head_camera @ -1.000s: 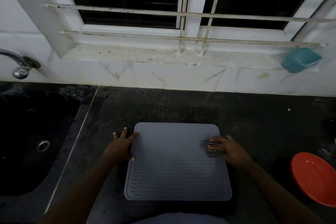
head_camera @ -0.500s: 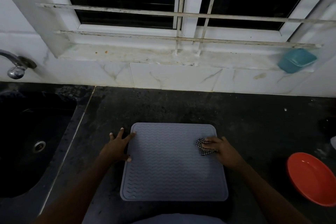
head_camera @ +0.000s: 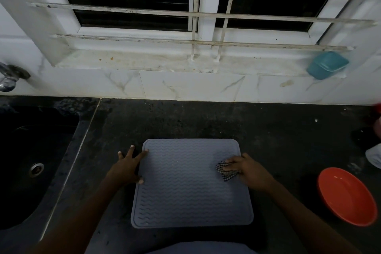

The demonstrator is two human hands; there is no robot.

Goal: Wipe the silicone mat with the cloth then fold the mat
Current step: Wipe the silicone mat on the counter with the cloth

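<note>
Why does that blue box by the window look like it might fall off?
The teal container sits tilted at the right end of the stained window sill, right at its front edge, so it looks unsteady. Nothing else stands out: the silicone mat lies flat, and the right hand presses the checked cloth on it.

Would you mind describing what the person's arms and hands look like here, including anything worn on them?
Both arms are bare as far as the frame shows: no sleeves in view. The left hand and right hand wear no gloves, and no rings, watch or bracelets can be seen. The fingernails look short and pale. The light is dim, so finer detail cannot be told.
</note>
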